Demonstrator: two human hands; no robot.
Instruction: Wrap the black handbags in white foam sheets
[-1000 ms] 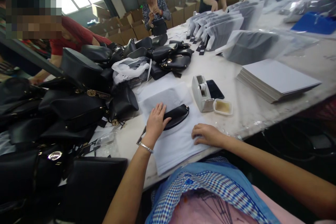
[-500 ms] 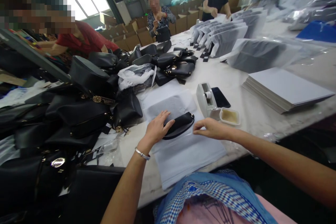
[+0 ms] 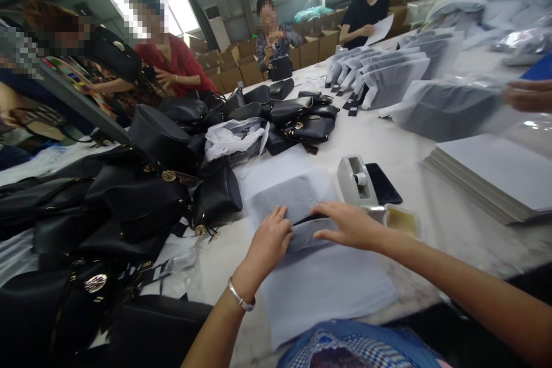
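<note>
A small black strap-like bag part point(image 3: 309, 219) lies among thin white tissue paper point(image 3: 330, 282), mostly covered by it. A band of the paper is folded up over its near side, and a greyish sheet point(image 3: 280, 192) rests just behind. My left hand point(image 3: 269, 238), a silver bangle on its wrist, lies on the left end of this fold with fingers stretched forward; its thumb is partly unclear. At the right end, my right hand point(image 3: 347, 223) touches the paper, thumb and fingers apart.
Black handbags point(image 3: 129, 201) pile up at left. A tape dispenser point(image 3: 356, 181), a phone point(image 3: 383, 183) and a small tub point(image 3: 402, 220) stand to the right, before stacked boards point(image 3: 487, 178). Wrapped bags point(image 3: 375, 75) line the back. Several people work around; a co-worker's hand point(image 3: 528, 96) enters at right.
The paper's near part has been folded over the black piece, which was bare between my hands. My right hand has moved onto the fold. Another person's hand has appeared at the right edge.
</note>
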